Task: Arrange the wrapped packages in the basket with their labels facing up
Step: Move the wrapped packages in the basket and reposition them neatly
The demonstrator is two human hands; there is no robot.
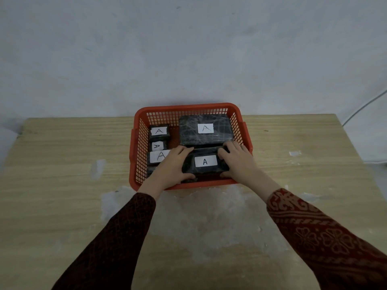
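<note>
A black wrapped package (206, 164) is gripped at its two ends inside the red plastic basket (188, 107), at the near right part, its white "A" label (205, 161) turned up. The left hand (171, 166) is closed on its left end, the right hand (236, 161) on its right end. A large package (206, 130) lies behind it; three smaller labelled packages (159, 131) are lined along the basket's left side. The basket is set on the wooden tabletop (62, 153).

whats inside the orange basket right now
Inside the orange basket lie five black wrapped packages with white "A" labels up: one large, three small at left, and one gripped by both hands. The hands cover any others.
</note>
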